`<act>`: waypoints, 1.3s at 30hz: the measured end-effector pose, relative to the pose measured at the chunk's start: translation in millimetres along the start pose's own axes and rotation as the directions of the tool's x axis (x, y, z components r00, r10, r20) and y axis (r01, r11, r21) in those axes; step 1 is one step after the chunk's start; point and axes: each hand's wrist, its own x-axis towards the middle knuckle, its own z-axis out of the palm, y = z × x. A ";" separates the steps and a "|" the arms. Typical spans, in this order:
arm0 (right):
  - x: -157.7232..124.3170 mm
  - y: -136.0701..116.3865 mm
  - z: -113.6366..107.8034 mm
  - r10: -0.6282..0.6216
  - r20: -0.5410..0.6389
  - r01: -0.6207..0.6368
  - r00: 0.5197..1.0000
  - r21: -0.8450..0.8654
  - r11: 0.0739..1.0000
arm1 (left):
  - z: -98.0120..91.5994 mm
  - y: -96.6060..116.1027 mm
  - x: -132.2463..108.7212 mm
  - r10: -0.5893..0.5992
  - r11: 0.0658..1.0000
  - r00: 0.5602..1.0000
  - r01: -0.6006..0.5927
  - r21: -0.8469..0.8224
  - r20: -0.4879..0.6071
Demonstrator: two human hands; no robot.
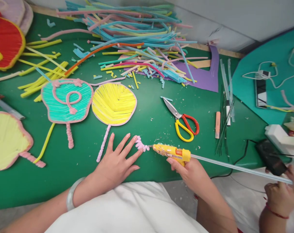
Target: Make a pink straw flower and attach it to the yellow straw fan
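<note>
The right hand (192, 171), grip clamped on a yellow glue gun (168, 151), points its nozzle (151, 146) at a lilac curl (142, 146) on the table (151, 126), best steadied by the left hand (115, 165), fingers apart.

With the strip (140, 146) on the table (151, 98) taken as the clock's centre, it is touched from eight by the fingers of the left hand (117, 165) and pointed at from three by the nozzle of the glue gun (171, 151), which is gripped in the right hand (191, 170). At eleven a handled panel (114, 103) is placed, with a second panel (47, 97) just beside it at ten and a third panel (5, 142) at nine. Twelve is occupied by a heap of stems (137, 26), by which a flat sheet (208, 77), between one and two, is partly covered. Scissors (178, 115) are laid at two; farther out, toward three, wires (221, 142) are strewn. Beyond, at two, a cabled device (261, 94) is rested on a board (249, 71).
</note>
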 end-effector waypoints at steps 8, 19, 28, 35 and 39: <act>-0.6 -0.2 -1.3 0.022 -0.012 -0.022 1.000 -0.009 1.000 | 0.5 -0.9 -0.2 0.003 1.000 1.000 -0.003 0.005 0.006; 4.8 -12.0 1.9 -0.050 -0.072 0.053 0.996 0.029 0.998 | 0.2 -0.7 -0.2 0.001 1.000 1.000 -0.001 0.002 0.004; 18.2 -22.3 18.2 -0.094 -0.056 0.098 0.994 0.069 0.993 | -1.0 -1.3 0.4 0.011 1.000 1.000 -0.011 -0.009 -0.005; 21.5 -24.0 20.2 -0.124 -0.049 0.126 0.991 0.048 0.991 | -0.3 -1.9 0.0 0.004 1.000 1.000 -0.004 -0.010 0.008; 21.8 -22.8 20.0 -0.126 -0.047 0.129 0.991 0.052 0.990 | 0.2 -2.2 0.0 0.005 1.000 1.000 -0.005 -0.016 0.003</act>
